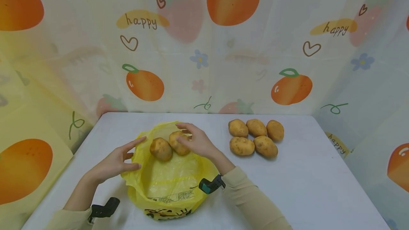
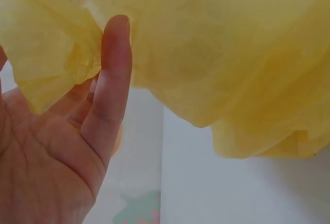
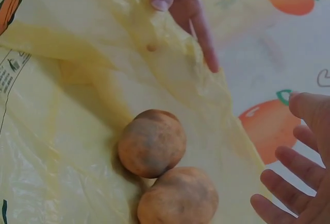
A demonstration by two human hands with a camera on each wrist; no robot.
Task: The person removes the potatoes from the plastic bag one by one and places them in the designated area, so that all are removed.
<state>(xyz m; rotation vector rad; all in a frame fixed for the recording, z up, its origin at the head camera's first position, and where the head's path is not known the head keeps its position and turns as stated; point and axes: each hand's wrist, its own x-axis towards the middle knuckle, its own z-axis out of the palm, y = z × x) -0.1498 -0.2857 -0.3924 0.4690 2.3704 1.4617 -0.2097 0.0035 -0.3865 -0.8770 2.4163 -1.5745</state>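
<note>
A yellow plastic bag [image 1: 172, 176] lies spread with its mouth facing up, and two potatoes rest side by side inside it: a left potato [image 1: 161, 149] and a right potato [image 1: 176, 141]. My left hand [image 1: 112, 160] is at the bag's left rim, its thumb and fingers spread apart; in the left wrist view the yellow film [image 2: 51, 44] passes between the fingers [image 2: 116, 74] and the palm. Over the right potato hovers my right hand [image 1: 199, 141], partly covering it in the head view. From the right wrist, its fingers [image 3: 289, 177] look loosely extended, holding nothing.
On the white table [image 1: 303, 180], several more potatoes [image 1: 241, 146] sit grouped in two rows to the right of the bag. A fruit-printed curtain [image 1: 198, 81] rises behind the table and along both sides.
</note>
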